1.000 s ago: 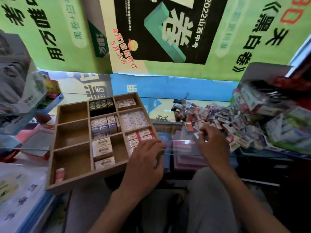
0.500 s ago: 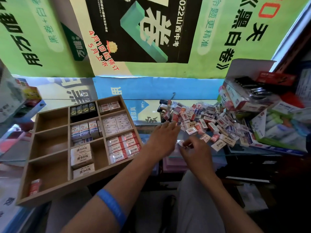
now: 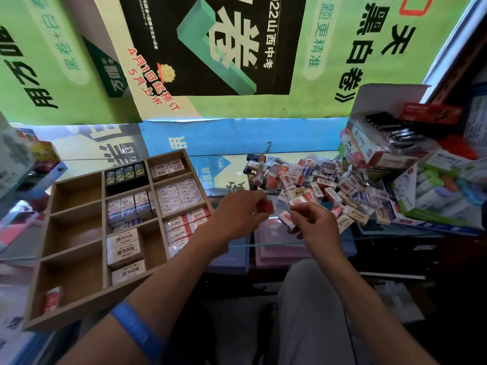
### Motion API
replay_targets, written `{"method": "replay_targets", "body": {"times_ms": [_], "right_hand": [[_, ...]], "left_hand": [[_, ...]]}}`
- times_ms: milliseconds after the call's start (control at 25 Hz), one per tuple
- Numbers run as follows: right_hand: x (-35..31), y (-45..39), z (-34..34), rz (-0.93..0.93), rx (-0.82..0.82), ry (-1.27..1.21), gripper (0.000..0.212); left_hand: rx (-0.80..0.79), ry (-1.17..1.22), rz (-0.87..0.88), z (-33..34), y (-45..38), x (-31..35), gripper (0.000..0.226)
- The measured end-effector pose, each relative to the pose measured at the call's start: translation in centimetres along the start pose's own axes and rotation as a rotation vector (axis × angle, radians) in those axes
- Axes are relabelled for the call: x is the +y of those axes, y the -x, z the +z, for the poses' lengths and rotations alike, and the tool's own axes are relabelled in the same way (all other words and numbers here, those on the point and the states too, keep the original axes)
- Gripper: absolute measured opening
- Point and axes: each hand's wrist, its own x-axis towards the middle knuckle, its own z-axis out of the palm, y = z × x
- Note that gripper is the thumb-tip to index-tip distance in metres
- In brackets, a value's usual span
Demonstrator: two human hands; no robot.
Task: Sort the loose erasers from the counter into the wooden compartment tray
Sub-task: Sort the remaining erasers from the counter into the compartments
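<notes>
Wooden compartment tray (image 3: 76, 262) sits on the left of the glass bench (image 3: 237, 164), its near end hanging out past the glass edge. The middle and right columns hold rows of boxed erasers: a dark green-labelled set (image 3: 125, 173) in the far middle cell, blue-and-white ones (image 3: 129, 208) in the next cell towards the person, tan boxes (image 3: 123, 250) in the nearest middle cells, and white and red-banded packs down the right column. The left column is bare wood except for one red-and-white eraser (image 3: 52, 300) in the nearest cell.

The loose erasers (image 3: 316, 185) lie heaped on the right half of the bench, against stacked stationery boxes (image 3: 382, 151).

Both hands meet at the near edge of the heap. The left hand (image 3: 238, 214), its forearm wearing a blue wristband (image 3: 137, 329), has its grip pinched on a small red eraser (image 3: 267, 206). The right hand (image 3: 315, 223) has its fingers curled around a white eraser with a red end (image 3: 287, 219), just beside the left.
</notes>
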Motion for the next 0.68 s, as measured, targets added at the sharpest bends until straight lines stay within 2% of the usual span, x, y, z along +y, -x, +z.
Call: {"method": "replay_targets", "body": {"times_ms": [160, 240, 440, 680], "right_hand": [[-0.7, -0.1, 0.7, 0.254, -0.078, -0.362, 0.015], [-1.3, 0.0, 1.6, 0.317, -0.155, -0.476, 0.019], [-3.4, 1.0, 4.5, 0.296, -0.277, -0.564, 0.03], [-6.2, 2.6, 7.5, 0.197, -0.381, -0.521, 0.038]], "left_hand": [[0.076, 1.051, -0.335, -2.7, 1.8, -0.2, 0.017], [0.08, 1.307, -0.422, -3.5, 2.9, -0.7, 0.02], [0.124, 1.39, -0.512, -5.4, 5.8, -3.0, 0.023], [0.321, 1.415, -0.631, -8.4, 11.0, -6.3, 0.021]]}}
